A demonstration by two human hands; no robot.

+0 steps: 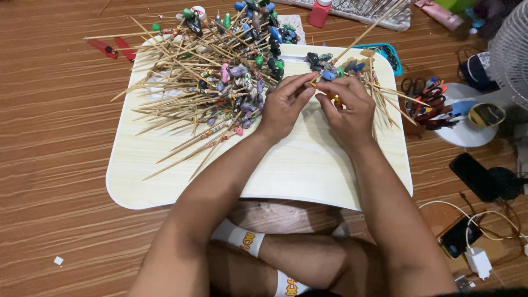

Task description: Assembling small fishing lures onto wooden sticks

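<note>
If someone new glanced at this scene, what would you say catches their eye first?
First, the big heap of wooden skewers tipped with small colourful figures, spread over the upper left of the pale lap tray. Next, the left hand and right hand meeting at the tray's centre, pinching a thin yellow stick. A cup of scissors stands to the right.

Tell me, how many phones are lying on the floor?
2. One black phone lies dark right of the tray; another phone, nearer the knee, has a white cable. More may be hidden.
</note>
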